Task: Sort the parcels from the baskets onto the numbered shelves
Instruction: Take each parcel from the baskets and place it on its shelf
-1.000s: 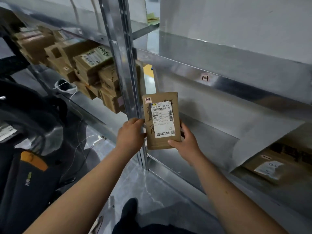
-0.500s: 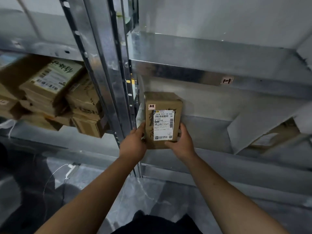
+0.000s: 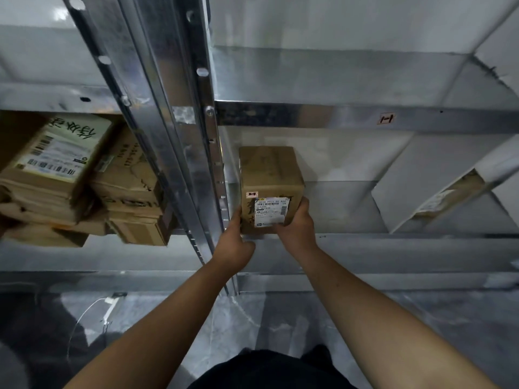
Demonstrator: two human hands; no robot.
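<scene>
**Parcel going onto the shelf, both hands on it**

Left hand (image 3: 235,245) is curled round the lower left edge of the cardboard parcel (image 3: 269,175), right hand (image 3: 295,226) grips its lower right corner, thumb over the white label. So the parcel sits right between the 2 hands, lying on the metal shelf (image 3: 393,242) just past the fingers. Straight left of the left hand is the steel upright (image 3: 179,136). Further left, a pile of parcels (image 3: 84,181) on the neighbouring shelf. Up and right of the right hand, a small tag (image 3: 386,118) on the beam above.
</scene>
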